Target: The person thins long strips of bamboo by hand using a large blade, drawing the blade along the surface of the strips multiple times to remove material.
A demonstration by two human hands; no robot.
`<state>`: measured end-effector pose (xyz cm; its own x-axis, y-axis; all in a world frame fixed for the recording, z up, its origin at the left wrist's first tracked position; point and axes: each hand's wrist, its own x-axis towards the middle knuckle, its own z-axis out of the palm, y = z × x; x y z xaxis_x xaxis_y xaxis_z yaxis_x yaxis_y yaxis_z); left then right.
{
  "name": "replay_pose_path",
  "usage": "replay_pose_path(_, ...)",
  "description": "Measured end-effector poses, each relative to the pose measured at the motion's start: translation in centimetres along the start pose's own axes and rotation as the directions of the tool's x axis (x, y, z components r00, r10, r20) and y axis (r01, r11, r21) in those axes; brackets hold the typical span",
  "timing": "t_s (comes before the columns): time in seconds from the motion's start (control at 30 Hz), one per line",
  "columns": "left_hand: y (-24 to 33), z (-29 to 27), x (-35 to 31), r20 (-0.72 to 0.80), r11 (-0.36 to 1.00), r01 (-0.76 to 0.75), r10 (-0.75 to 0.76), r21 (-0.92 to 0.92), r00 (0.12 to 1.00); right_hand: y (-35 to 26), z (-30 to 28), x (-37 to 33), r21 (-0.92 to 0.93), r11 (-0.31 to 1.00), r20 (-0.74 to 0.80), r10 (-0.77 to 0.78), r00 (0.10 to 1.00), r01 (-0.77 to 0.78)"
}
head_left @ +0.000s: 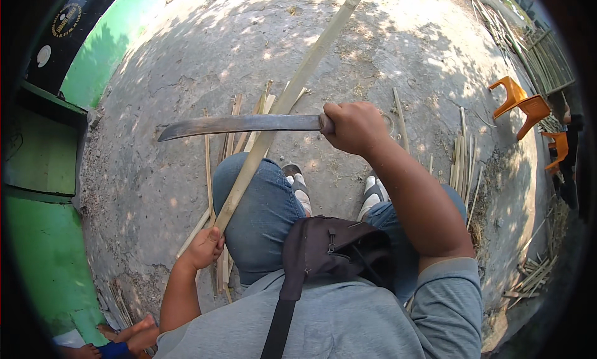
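A machete [249,124] with a long, slightly curved blade lies level across the view, its tip pointing left. My right hand [359,128] is wrapped round its short handle. Under the blade runs a long pale bamboo strip [305,70], slanting from the lower left up past the top edge. My left hand [204,248] closes round the strip's near end beside my left knee. The blade crosses over the strip at about mid-length; whether its edge touches the strip I cannot tell.
Split bamboo pieces [233,119] lie on the concrete by my left leg, more [461,154] to the right. An orange plastic chair [521,104] stands at the right near stacked poles [547,60]. A green wall [46,259] borders the left. Another person's bare feet [134,331] show lower left.
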<state>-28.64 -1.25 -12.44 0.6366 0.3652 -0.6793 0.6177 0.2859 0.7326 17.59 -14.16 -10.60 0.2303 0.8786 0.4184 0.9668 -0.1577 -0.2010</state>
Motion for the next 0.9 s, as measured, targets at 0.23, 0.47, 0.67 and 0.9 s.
replay_pose_path(0.23,-0.5,0.1,-0.5,-0.006,1.0,-0.007,0.007,-0.023,1.0,0.5,0.1,0.8,0.01,1.0,0.018,-0.022,1.0,0.022)
replay_pose_path(0.47,-0.6,0.0,-0.1,-0.001,0.999,0.036,-0.036,-0.032,0.999,1.1,-1.7,0.0,0.049,0.992,0.083,0.115,0.99,-0.12)
replay_pose_path(0.67,-0.4,0.6,-0.4,-0.05,0.998,-0.045,0.047,0.049,0.998,-1.6,-1.5,0.6,0.052,0.997,0.112,0.051,0.992,-0.057)
replay_pose_path(0.9,-0.2,0.6,0.0,-0.037,0.999,0.031,-0.032,-0.025,0.999,0.4,0.0,0.9,0.036,0.991,0.08,0.127,0.989,-0.13)
